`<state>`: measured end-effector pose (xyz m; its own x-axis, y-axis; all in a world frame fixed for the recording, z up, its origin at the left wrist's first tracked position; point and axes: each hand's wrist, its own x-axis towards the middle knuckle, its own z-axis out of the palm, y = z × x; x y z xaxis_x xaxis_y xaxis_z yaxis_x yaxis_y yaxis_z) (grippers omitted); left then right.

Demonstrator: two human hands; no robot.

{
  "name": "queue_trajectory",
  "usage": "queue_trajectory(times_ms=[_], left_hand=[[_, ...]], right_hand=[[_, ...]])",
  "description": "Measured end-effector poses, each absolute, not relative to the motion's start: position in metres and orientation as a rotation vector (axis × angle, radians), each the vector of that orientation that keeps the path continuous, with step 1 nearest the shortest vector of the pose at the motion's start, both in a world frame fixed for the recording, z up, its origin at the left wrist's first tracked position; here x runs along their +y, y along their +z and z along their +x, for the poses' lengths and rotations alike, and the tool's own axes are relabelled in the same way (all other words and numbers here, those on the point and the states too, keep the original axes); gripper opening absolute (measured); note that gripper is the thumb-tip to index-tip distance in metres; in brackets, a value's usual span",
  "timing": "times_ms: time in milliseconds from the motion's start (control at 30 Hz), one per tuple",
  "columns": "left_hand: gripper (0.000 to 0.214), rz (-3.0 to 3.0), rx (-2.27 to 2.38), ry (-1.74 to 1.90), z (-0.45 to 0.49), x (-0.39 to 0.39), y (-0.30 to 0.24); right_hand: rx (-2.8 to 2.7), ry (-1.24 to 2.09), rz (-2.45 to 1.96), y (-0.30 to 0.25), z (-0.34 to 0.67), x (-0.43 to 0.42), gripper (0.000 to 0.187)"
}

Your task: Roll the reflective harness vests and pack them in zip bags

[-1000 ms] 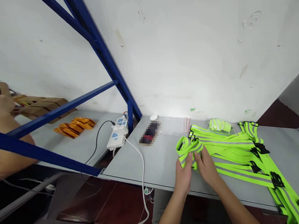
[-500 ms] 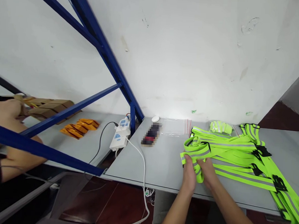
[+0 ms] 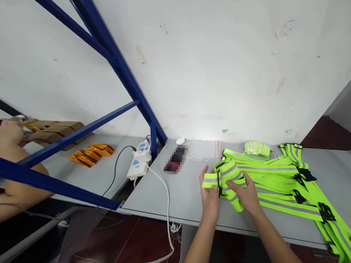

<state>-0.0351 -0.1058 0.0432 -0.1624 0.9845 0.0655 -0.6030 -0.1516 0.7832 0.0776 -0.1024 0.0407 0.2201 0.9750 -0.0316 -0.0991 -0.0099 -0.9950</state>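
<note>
Between my two hands is a bundled reflective strap (image 3: 230,173), neon yellow-green with a grey stripe and a black buckle. My left hand (image 3: 210,198) grips its left end, where a short flat band sticks out past the buckle. Thumb and fingers of my right hand (image 3: 246,193) are closed on the bundle's right side, with a loop hanging below. Just right of the hands lies a pile of the same reflective straps (image 3: 279,180) with black buckles, some trailing over the table's front edge. Behind it sits a rolled strap in a clear bag (image 3: 256,148).
Clear plastic bags (image 3: 202,149) lie by the wall beside a round white object (image 3: 180,141) and a blurred-out dark item (image 3: 176,159). A power strip (image 3: 139,161) with cables stands near the blue frame (image 3: 131,82). At left, another person's arm (image 3: 22,178) is near brown boxes (image 3: 56,131) and orange packets (image 3: 92,154).
My left hand has shifted left and turned, now pinching the band end by the buckle. My right hand has moved up onto the bundle's side. The view has shifted slightly.
</note>
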Motion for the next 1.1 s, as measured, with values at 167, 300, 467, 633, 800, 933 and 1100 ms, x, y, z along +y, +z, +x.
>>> queue_trajectory(times_ms=[167,300,467,633,800,933,1100], left_hand=[[0.094,0.906,0.845,1.584,-0.047,-0.103,0.058],[0.065,0.680,1.016,1.624,-0.044,-0.100,0.060],[0.035,0.102,0.810,1.569,-0.041,-0.092,0.057],[0.037,0.086,0.692,1.592,-0.036,-0.095,0.059],[0.039,0.202,0.619,1.531,-0.034,-0.090,0.058],[0.019,0.059,0.703,1.594,-0.033,-0.084,0.055],[0.028,0.325,0.835,1.809,-0.015,-0.114,0.040]], right_hand=[[-1.042,1.085,-1.271,0.044,0.085,-0.101,0.037],[-0.982,1.117,-1.300,0.048,0.083,-0.101,0.044],[-0.654,1.259,-1.216,0.045,0.075,-0.103,0.062],[-0.542,1.421,-1.118,0.040,0.071,-0.105,0.060],[-0.548,1.489,-1.052,0.039,0.066,-0.108,0.060],[-0.468,1.486,-1.026,0.037,0.061,-0.107,0.060],[-0.439,1.357,-1.151,0.041,0.053,-0.107,0.057]])
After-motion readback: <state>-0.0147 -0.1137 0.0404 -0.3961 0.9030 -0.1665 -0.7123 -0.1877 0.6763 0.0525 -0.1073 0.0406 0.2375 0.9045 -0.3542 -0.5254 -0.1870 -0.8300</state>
